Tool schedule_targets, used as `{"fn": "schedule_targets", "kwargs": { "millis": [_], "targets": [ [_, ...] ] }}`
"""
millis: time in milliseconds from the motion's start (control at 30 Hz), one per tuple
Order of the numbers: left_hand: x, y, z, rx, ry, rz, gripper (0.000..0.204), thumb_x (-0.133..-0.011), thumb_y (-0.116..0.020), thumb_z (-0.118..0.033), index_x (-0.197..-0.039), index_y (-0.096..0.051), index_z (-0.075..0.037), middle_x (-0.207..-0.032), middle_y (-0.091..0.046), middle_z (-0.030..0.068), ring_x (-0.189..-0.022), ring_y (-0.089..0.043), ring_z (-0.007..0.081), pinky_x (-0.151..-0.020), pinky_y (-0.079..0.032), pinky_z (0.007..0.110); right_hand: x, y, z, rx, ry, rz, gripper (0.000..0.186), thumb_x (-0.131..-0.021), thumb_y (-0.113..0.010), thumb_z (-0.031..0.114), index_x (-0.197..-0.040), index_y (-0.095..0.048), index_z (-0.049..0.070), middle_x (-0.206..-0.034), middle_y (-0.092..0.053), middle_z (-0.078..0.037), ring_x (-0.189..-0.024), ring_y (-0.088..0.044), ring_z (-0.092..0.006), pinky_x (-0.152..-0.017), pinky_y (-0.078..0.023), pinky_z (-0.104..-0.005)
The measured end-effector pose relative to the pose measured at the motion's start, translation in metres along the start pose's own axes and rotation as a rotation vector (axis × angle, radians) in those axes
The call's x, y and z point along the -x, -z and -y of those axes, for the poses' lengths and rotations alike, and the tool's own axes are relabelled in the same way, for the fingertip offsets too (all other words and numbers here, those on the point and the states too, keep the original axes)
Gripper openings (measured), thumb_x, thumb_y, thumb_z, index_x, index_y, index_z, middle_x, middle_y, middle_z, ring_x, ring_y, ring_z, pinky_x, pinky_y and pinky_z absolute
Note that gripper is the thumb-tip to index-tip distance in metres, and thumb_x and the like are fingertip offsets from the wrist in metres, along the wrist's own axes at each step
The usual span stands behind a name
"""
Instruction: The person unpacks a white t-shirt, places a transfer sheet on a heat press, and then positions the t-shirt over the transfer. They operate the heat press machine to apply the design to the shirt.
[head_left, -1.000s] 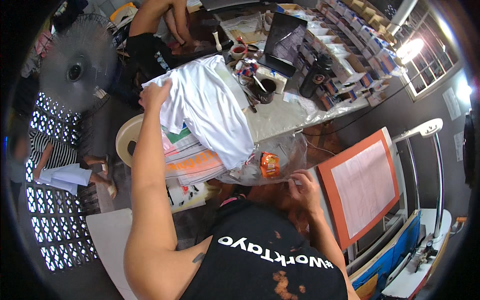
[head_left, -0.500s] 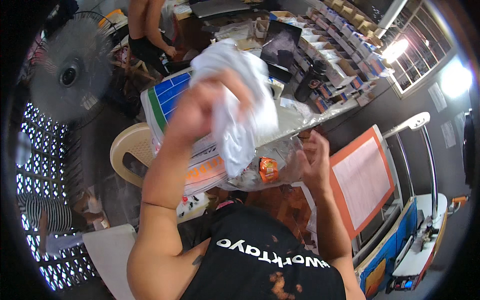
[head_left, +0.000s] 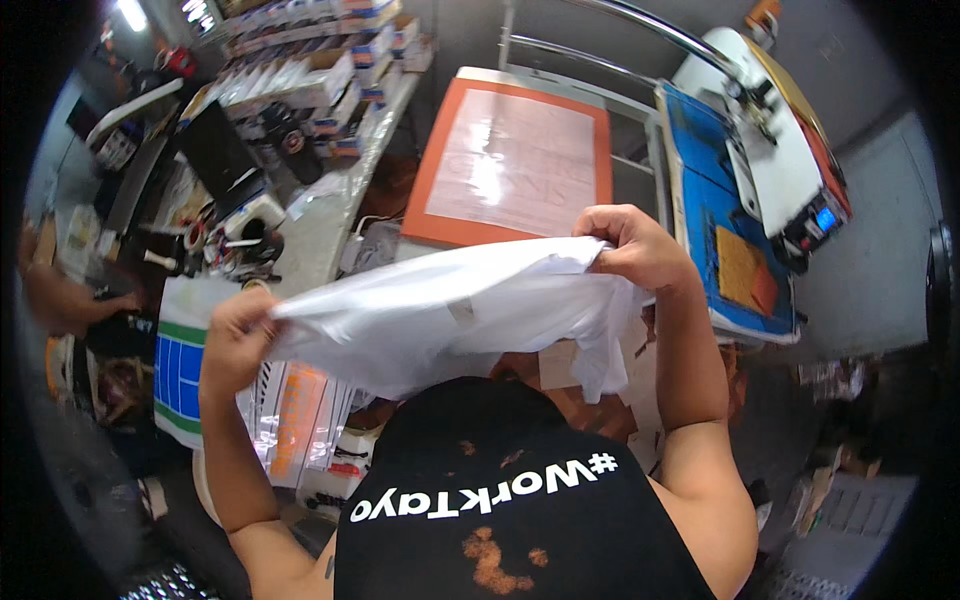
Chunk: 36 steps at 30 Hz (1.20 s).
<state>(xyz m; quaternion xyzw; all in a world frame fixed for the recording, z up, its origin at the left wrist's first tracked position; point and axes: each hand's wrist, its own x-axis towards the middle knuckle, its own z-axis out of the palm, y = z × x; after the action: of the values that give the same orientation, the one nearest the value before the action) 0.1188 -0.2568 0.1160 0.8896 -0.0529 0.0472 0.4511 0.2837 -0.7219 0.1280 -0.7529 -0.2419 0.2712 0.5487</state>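
Two bare hands hold one thin, glossy white cloth garment (head_left: 430, 315) between them, in mid-air before the person's chest. The left hand (head_left: 238, 335) pinches one end in closed fingers; the right hand (head_left: 640, 250) grips the other end, thumb and fingers bunched on the edge. Its long axis runs crosswise, left to right, climbing slightly toward the right hand, so the left end points down and toward the person's left. Loose folds droop below the right hand. Which end is the collar I cannot tell, as the cloth is blurred.

One flat orange-bordered board (head_left: 428, 180) lies just beyond the garment, bearing one pale, translucent sheet (head_left: 520, 160); the cloth overlaps the board's near edge in view, though whether they touch cannot be told. To its right are one blue rectangular panel (head_left: 695, 160) and one white, rounded machine plate (head_left: 790, 125). Left of the board stands one plastic-covered table (head_left: 325, 225), with one black cylindrical bottle (head_left: 288, 142), one dark upright screen (head_left: 218, 150) and several open cardboard boxes (head_left: 310, 80). One co-worker's arm (head_left: 70, 300) shows at the far left, blurred.
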Motion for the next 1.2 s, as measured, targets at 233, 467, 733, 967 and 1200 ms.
{"fn": "schedule_targets", "kwargs": {
  "millis": [233, 467, 733, 967, 1200],
  "targets": [
    [-0.086, -0.046, -0.009, 0.378, -0.076, -0.143, 0.016, -0.094, -0.068, -0.016, -0.096, -0.069, 0.000, -0.068, -0.051, -0.0030, -0.061, -0.043, 0.0051, -0.055, -0.033, 0.023, 0.084, 0.039, -0.028, 0.363, -0.173, -0.392, 0.016, -0.075, -0.073, 0.003, -0.089, -0.068, -0.003, -0.079, -0.070, -0.014, -0.074, -0.065, -0.0201, -0.069, -0.050, -0.0332],
    [-0.126, -0.076, -0.013, -0.185, -0.139, 0.014, 0.016, -0.070, -0.077, 0.004, -0.084, -0.069, 0.001, -0.072, -0.056, 0.0062, -0.067, -0.054, 0.0179, -0.060, -0.040, 0.030, 0.121, 0.039, -0.048, 0.325, -0.112, -0.521, 0.011, -0.072, -0.070, -0.002, -0.080, -0.062, -0.002, -0.076, -0.061, -0.012, -0.069, -0.059, -0.0238, -0.064, -0.046, -0.0342],
    [-0.158, -0.050, 0.063, 0.231, -0.089, -0.093, 0.011, -0.076, -0.073, 0.005, -0.084, -0.067, 0.003, -0.080, -0.062, 0.0065, -0.075, -0.059, 0.0161, -0.069, -0.045, 0.027, 0.107, 0.035, -0.064, 0.415, -0.141, -0.786, 0.012, -0.074, -0.064, -0.006, -0.083, -0.059, 0.000, -0.082, -0.061, -0.008, -0.079, -0.059, -0.0173, -0.073, -0.047, -0.0278],
    [-0.188, -0.015, 0.093, 0.502, 0.253, 0.373, 0.018, -0.070, -0.081, -0.007, -0.078, -0.068, 0.003, -0.076, -0.065, 0.0086, -0.071, -0.061, 0.0170, -0.070, -0.050, 0.029, 0.112, 0.021, -0.073, -0.084, -0.454, -0.852, 0.017, -0.077, -0.065, -0.011, -0.091, -0.067, -0.002, -0.089, -0.067, -0.004, -0.084, -0.063, -0.0119, -0.078, -0.050, -0.0251],
    [-0.308, 0.005, 0.063, 0.151, -0.119, 0.192, 0.033, -0.079, -0.081, -0.028, -0.074, -0.062, -0.002, -0.072, -0.056, 0.0004, -0.069, -0.055, 0.0111, -0.063, -0.043, 0.025, 0.040, 0.132, 0.008, 0.391, -0.311, -0.782, 0.013, -0.082, -0.065, 0.008, -0.087, -0.070, -0.002, -0.080, -0.066, -0.003, -0.074, -0.059, -0.0118, -0.068, -0.046, -0.0255]
  ]
}}
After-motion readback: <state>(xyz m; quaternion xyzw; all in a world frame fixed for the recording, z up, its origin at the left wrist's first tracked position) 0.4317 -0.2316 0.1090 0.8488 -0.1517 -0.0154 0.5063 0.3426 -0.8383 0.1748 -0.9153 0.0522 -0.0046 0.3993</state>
